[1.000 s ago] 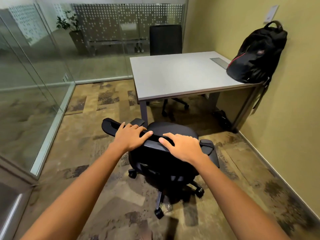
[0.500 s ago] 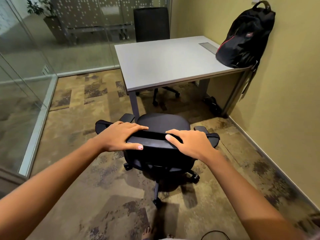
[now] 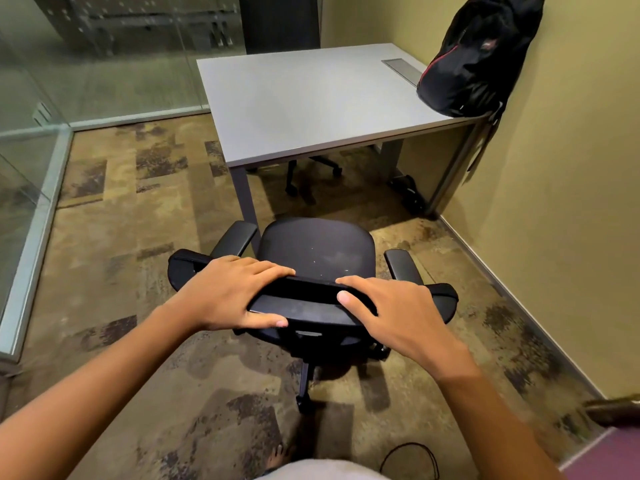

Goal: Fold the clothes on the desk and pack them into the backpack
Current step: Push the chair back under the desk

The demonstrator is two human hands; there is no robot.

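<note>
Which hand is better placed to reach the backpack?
Probably right: left hand and right hand grip the chair back, but the backpack sits on the desk at its right corner, nearer the right.

Single head-worn wide-angle cam, standing height, pitched forward and down. Left hand (image 3: 225, 296) and right hand (image 3: 398, 317) on the chair (image 3: 318, 247) sit close, lower centre. Desk (image 3: 311, 98) is farther out, upper middle; backpack (image 3: 478, 57) at top right by the wall (image 3: 571, 168). Straight edges bow toward the frame borders.
</note>
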